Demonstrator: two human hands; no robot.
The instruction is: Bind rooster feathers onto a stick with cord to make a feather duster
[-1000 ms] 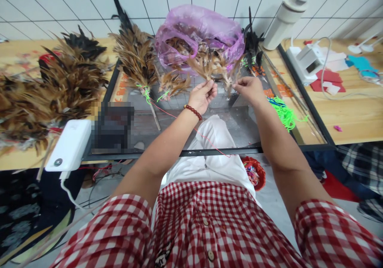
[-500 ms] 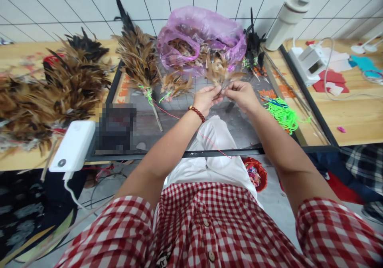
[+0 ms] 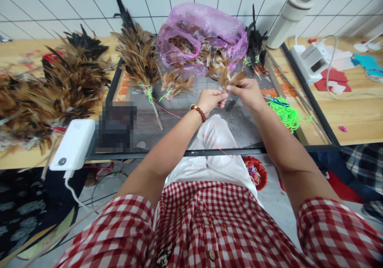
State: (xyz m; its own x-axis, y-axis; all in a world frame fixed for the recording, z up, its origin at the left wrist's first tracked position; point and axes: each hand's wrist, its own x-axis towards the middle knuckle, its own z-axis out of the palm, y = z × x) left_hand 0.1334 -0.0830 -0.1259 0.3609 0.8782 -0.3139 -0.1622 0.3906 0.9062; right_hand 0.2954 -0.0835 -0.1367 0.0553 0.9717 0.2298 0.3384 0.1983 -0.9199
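My right hand [image 3: 247,95] is closed in a pinch on the base of a small tuft of brown feathers [image 3: 226,75], whose tips fan upward. Just left of it, my left hand [image 3: 211,100] has its fingers curled and pressed together close under the tuft; what they hold, if anything, is too small to make out. Behind both hands sits a purple plastic bag [image 3: 206,14] with more feathers inside. A loose feather bunch [image 3: 176,83] with a green tie lies left of my hands. Farther left, a feather duster [image 3: 139,56] on a thin stick rests on the glass-like panel.
Bright green cords [image 3: 284,114] lie to the right, near thin rods. A white bottle [image 3: 289,20] stands behind a power adapter [image 3: 311,62]. On the left are piled feather dusters [image 3: 60,88] and a white power bank [image 3: 72,145]. Red thread [image 3: 167,112] crosses the panel.
My hands have drawn slightly apart. The tuft now shows more fully above my right fingertips, while my left hand sits a little lower and its fingers are more curled.
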